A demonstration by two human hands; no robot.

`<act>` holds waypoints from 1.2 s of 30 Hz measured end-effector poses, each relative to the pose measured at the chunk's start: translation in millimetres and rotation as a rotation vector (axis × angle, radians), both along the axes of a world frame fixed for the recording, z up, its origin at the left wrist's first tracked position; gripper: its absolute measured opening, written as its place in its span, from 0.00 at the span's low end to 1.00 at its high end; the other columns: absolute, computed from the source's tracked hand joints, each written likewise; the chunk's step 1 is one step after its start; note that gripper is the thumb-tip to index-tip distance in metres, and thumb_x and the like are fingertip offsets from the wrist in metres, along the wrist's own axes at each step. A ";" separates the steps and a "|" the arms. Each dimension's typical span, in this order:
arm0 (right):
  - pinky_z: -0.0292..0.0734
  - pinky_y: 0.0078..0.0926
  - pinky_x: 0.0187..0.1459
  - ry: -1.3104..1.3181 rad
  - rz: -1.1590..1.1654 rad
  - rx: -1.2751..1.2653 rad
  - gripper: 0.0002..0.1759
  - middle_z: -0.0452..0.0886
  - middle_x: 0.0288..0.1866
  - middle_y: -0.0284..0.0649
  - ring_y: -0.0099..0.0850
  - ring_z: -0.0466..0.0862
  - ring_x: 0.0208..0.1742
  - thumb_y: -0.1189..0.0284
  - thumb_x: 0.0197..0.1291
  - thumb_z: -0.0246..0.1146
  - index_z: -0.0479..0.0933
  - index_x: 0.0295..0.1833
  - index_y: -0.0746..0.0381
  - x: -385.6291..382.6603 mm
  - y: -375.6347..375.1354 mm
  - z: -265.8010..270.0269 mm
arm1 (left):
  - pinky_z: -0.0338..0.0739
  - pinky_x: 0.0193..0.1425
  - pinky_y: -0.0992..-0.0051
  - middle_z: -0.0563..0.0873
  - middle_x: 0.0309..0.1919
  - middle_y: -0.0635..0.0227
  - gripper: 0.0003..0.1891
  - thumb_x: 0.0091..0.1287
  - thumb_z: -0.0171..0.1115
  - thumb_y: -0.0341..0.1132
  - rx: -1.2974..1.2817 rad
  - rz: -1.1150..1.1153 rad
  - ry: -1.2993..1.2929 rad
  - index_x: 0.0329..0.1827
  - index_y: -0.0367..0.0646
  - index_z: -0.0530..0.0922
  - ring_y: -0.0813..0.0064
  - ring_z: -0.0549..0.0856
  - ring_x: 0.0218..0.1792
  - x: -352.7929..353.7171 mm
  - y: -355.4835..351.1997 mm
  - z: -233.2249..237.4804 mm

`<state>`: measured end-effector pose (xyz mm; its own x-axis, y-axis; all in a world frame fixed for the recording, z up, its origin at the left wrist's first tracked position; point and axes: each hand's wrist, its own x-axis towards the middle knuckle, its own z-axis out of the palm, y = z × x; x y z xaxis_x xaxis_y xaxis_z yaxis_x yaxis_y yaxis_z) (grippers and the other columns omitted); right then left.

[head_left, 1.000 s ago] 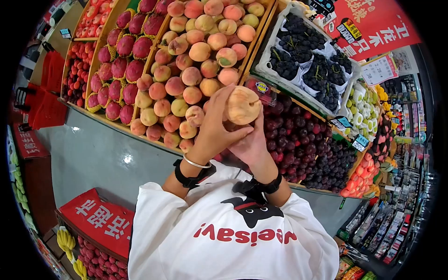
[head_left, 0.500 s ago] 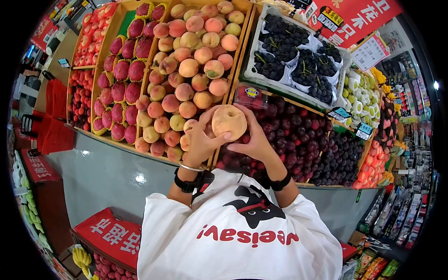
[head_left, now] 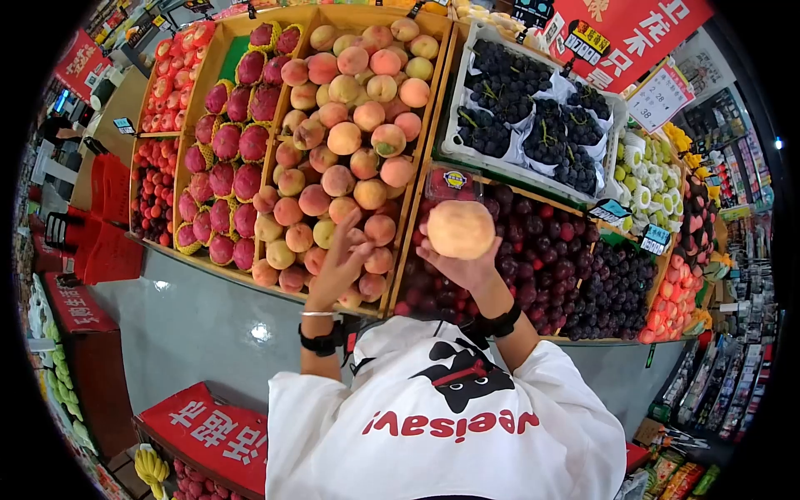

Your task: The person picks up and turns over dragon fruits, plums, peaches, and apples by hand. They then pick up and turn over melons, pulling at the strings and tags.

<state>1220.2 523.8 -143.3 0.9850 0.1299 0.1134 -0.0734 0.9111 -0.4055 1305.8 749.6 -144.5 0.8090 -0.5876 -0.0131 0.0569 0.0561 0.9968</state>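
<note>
A pale orange peach (head_left: 461, 229) rests in my right hand (head_left: 469, 268), whose fingers curl round it from below, above the dark plums (head_left: 521, 237). My left hand (head_left: 340, 265) holds nothing; its fingers are apart and partly bent over the lower edge of the heaped peaches (head_left: 346, 137). Behind the held peach, a clear plastic box (head_left: 454, 182) with a yellow label sits at the top of the plum bin, partly covered.
Wooden dividers (head_left: 421, 137) separate the bins. Dragon fruit (head_left: 237, 142) in yellow nets lies left of the peaches. A white crate (head_left: 492, 162) of dark grapes stands behind the plums. Red baskets (head_left: 108, 225) are at far left, and a red-covered stand (head_left: 208, 433) is at lower left.
My left hand has let go of the peach and moved left and slightly down. The right hand has carried the peach to the right, and the peach has turned.
</note>
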 end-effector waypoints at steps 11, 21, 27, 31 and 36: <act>0.69 0.41 0.66 -0.129 0.061 0.445 0.63 0.72 0.65 0.48 0.37 0.77 0.61 0.29 0.38 0.65 0.58 0.71 0.63 15.0 -14.7 -10.0 | 0.75 0.50 0.79 0.76 0.57 0.64 0.25 0.71 0.58 0.39 0.303 0.377 0.264 0.66 0.37 0.65 0.77 0.78 0.50 -8.2 81.2 -76.0; 0.65 0.35 0.67 -0.220 -0.259 -0.654 0.57 0.70 0.67 0.44 0.33 0.71 0.67 0.64 0.32 0.83 0.60 0.69 0.63 -3.3 -11.1 45.5 | 0.71 0.61 0.71 0.79 0.54 0.64 0.28 0.76 0.40 0.53 -0.281 0.210 0.160 0.62 0.37 0.70 0.72 0.78 0.56 -13.5 -4.3 1.4; 0.64 0.35 0.68 -0.242 -0.353 -0.946 0.56 0.67 0.69 0.45 0.36 0.69 0.68 0.71 0.30 0.84 0.60 0.68 0.61 -7.0 12.6 46.9 | 0.54 0.76 0.61 0.62 0.72 0.57 0.38 0.72 0.28 0.63 -0.739 -0.091 0.569 0.75 0.43 0.55 0.60 0.63 0.72 -32.7 -74.9 47.7; 0.57 0.39 0.71 -0.232 -0.413 -1.171 0.50 0.66 0.69 0.43 0.38 0.65 0.71 0.67 0.33 0.81 0.65 0.66 0.58 -10.5 23.8 38.1 | 0.55 0.76 0.63 0.59 0.74 0.57 0.40 0.71 0.27 0.65 -0.918 -0.086 0.778 0.77 0.45 0.52 0.61 0.62 0.72 -44.5 -86.5 52.9; 0.36 0.56 0.73 -0.374 -0.511 -1.741 0.49 0.60 0.73 0.45 0.47 0.54 0.76 0.51 0.36 0.77 0.66 0.66 0.55 -16.5 17.3 56.2 | 0.61 0.73 0.62 0.59 0.74 0.60 0.38 0.72 0.29 0.65 -0.957 -0.093 0.861 0.78 0.50 0.51 0.62 0.63 0.72 -55.9 -75.8 39.1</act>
<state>1203.7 541.1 -87.0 0.9193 0.0591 0.3891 0.3444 -0.5990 -0.7229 1249.9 673.8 -105.4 0.7060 -0.7063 -0.0516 0.6999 0.6848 0.2032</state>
